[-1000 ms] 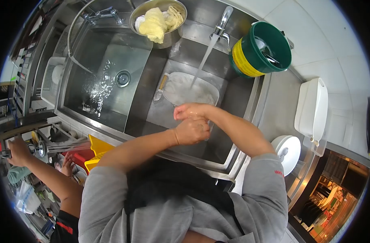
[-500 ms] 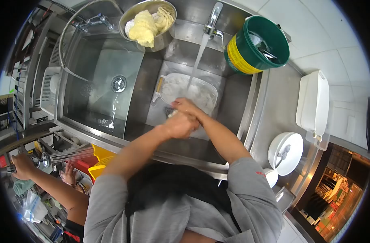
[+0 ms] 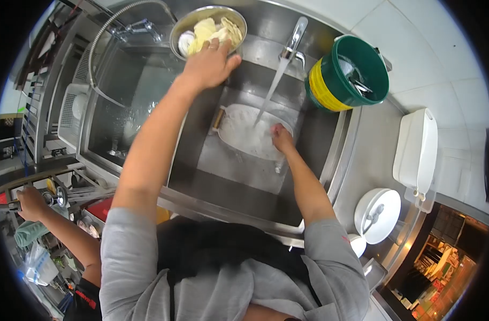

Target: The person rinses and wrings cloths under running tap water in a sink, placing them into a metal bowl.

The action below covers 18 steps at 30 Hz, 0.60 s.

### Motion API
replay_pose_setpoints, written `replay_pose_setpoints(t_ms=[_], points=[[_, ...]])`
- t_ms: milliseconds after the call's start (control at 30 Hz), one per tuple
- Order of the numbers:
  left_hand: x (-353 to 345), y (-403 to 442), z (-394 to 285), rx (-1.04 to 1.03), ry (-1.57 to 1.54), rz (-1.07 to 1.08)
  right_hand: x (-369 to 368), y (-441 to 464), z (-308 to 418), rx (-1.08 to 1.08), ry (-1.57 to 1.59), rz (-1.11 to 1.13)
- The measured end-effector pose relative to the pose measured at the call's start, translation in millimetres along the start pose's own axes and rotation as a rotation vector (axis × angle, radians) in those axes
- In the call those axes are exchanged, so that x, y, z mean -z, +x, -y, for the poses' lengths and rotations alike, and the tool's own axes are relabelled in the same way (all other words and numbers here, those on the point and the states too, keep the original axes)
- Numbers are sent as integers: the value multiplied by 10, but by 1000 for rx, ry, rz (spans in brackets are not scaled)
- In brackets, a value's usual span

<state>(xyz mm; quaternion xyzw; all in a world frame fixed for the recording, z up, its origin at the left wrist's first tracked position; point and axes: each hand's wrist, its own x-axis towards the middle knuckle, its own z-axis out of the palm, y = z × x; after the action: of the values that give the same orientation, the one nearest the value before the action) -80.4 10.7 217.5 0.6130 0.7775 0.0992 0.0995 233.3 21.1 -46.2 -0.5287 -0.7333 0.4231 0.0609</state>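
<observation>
1. With my left hand (image 3: 209, 64) reaching onto the yellow cloth (image 3: 204, 28), I'd judge a soft touch best: fingertips settled on the folds before any squeeze, wrist high, and no weight on the rim of the metal bowl (image 3: 176, 45), which could tip.
2. That left grip is wide. My fingers are spread and my thumb stands well out from them; the fingertips seem to rest on the cloth, and I don't see it pinched.
3. My right hand (image 3: 281, 140) is at the right-hand end of the white basin (image 3: 235, 149), fingers curled in. I can't tell whether they hold the rim or anything else. A steady, light hand there would, I think, keep the basin from sliding.
4. The yellow cloth lies in the metal bowl, heaped beside something white (image 3: 186, 41). The bowl sits at the back, by the divider between the two sinks.
5. The basin lies in the sink (image 3: 228, 179) on my right, with cloudy water in it. The running tap (image 3: 297, 35) pours into it, and a wooden handle (image 3: 219, 119) is just beside its left end.
6. Farther right stand a green bucket (image 3: 333, 80) and a white bowl (image 3: 388, 200). On my far left is another person's hand (image 3: 33, 203).
</observation>
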Motion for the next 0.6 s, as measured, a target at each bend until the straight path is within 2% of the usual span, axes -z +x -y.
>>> replay_pose_setpoints(t_ms=[67,100,200,233,300,333,400,433,467,500,533,600], points=[[129,318,54,11,-57,275,-135,-167,-148,178,-303,95],[-41,448,164,8,-31,274,-175,-218,-227,274,-454,141],[-442,692,425,69,34,203,-221,-276,-374,261,-750,404],[-275,592,333,38,-6,175,-231,-294,-395,288,-698,348],[179,249,4,-25,-90,123,-235,-143,-253,181,-537,379],[116,181,18,-135,-88,-154,-187,-86,-142,122,-458,392],[-53,98,55,-356,-89,-719,-59,-43,68,60,-29,190],[-16,-131,-165,-362,-200,-792,-112,142,-6,106,149,151],[-215,-255,-213,-459,-312,-764,-199,284,-96,150,328,114],[-399,-454,-364,-446,-452,-650,0,212,224,188,356,121],[-646,-586,-429,-365,-644,-324,297,104,712,230,383,124],[-1222,-700,-644,-251,-996,-230,510,125,1131,352,415,117]])
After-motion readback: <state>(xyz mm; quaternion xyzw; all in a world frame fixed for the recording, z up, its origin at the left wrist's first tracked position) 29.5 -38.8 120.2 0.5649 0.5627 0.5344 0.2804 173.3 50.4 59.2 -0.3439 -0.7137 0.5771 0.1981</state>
